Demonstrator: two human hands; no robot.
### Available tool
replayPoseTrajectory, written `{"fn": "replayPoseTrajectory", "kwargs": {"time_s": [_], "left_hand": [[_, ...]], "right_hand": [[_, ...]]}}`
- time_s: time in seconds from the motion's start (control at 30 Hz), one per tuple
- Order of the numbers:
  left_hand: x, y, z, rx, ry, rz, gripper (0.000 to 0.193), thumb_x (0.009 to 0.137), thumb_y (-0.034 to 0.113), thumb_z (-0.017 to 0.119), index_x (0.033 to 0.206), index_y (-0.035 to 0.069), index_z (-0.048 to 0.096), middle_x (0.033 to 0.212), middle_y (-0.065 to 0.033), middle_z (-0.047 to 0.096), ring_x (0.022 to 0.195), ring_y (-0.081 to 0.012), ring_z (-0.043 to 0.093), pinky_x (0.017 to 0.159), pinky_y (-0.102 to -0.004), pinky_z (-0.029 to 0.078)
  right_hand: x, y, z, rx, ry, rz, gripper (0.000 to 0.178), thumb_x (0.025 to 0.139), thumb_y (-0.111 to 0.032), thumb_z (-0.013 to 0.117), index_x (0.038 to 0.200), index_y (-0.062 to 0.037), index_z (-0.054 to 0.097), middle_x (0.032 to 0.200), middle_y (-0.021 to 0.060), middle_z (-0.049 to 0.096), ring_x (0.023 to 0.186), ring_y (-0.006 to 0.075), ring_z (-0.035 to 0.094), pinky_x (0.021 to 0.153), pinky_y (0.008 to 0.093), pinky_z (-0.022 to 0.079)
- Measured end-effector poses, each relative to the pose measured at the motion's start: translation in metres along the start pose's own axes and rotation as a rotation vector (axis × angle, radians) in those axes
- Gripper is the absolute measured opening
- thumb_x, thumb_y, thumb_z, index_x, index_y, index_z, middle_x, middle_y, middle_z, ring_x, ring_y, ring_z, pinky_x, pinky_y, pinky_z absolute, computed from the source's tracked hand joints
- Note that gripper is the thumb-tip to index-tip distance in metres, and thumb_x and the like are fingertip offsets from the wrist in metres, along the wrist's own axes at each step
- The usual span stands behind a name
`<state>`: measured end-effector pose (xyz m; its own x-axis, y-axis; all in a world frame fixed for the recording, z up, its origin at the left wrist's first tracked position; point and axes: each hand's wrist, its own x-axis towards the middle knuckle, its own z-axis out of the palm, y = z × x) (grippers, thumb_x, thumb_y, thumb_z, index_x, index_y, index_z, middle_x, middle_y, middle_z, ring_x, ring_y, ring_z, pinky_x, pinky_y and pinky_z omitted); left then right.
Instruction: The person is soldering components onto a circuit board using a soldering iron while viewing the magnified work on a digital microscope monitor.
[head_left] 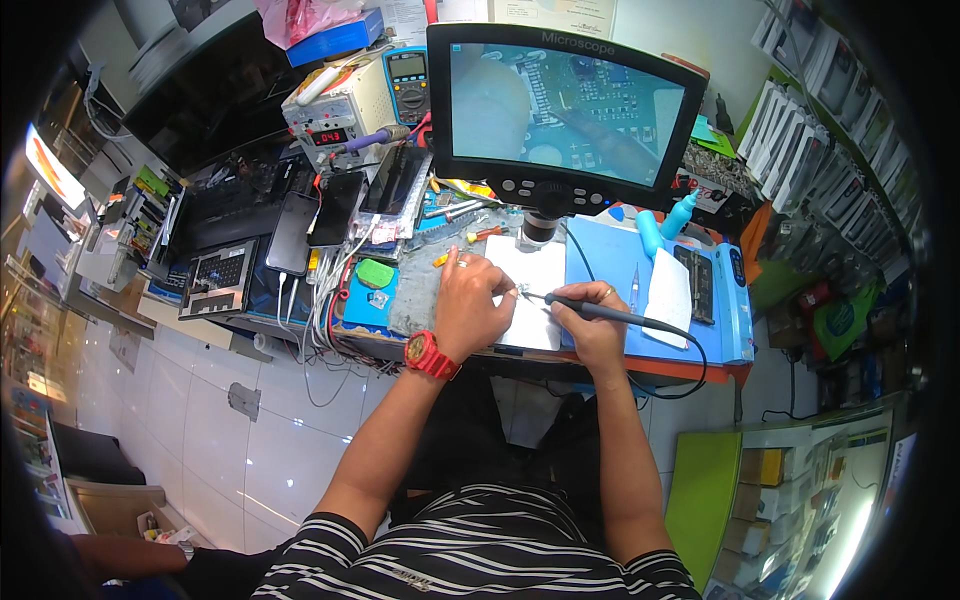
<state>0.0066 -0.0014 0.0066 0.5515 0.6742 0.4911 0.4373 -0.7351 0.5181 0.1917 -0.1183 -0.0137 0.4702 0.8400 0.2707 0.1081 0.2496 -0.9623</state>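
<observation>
My right hand (597,328) grips a black soldering iron (590,309) like a pen, its tip pointing left. My left hand (472,303), with a red watch on the wrist, has thumb and fingers closed at the edge of a small circuit board (523,290). The board lies on a white plate (530,325) under the microscope (540,232). On the microscope's screen (560,105) the green board shows enlarged, with a blurred fingertip at left and the iron's tip near a row of pins. The board itself is mostly hidden by my fingers.
A blue mat (600,250) carries tweezers (635,290), white paper (669,300) and teal bottles (665,228). Left stand phones (292,232), cables, a green sponge (375,274), a power supply (335,115) and a multimeter (408,85). The iron's cord (700,365) loops right. Another person's forearm (125,553) shows lower left.
</observation>
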Motion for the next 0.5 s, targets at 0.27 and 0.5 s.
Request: {"fn": "replayPoseTrajectory", "kwargs": {"time_s": [0.27,0.5], "left_hand": [[-0.0001,-0.0015,0.0011,-0.002,-0.007,-0.002,0.008,0.085,0.014,0.080,0.082,0.007,0.077,0.085,-0.0096,0.070,0.099,-0.0317,0.068,0.129,-0.0643,0.029],[-0.0004,-0.0013,0.0013,0.002,0.000,0.000,0.009,0.085,0.014,0.080,0.082,0.007,0.077,0.086,-0.0096,0.070,0.099,-0.0322,0.068,0.129,-0.0636,0.029]], "right_hand": [[0.0004,0.0010,-0.0002,0.006,0.000,-0.001,0.022,0.089,0.000,0.085,0.104,0.0022,0.070,0.099,0.0117,0.080,0.089,0.0140,0.074,0.084,0.0296,0.060],[0.0007,0.0008,-0.0002,-0.009,0.005,-0.005,0.021,0.089,-0.002,0.085,0.104,0.0031,0.070,0.098,0.0119,0.080,0.088,0.0145,0.074,0.084,0.0297,0.060]]}}
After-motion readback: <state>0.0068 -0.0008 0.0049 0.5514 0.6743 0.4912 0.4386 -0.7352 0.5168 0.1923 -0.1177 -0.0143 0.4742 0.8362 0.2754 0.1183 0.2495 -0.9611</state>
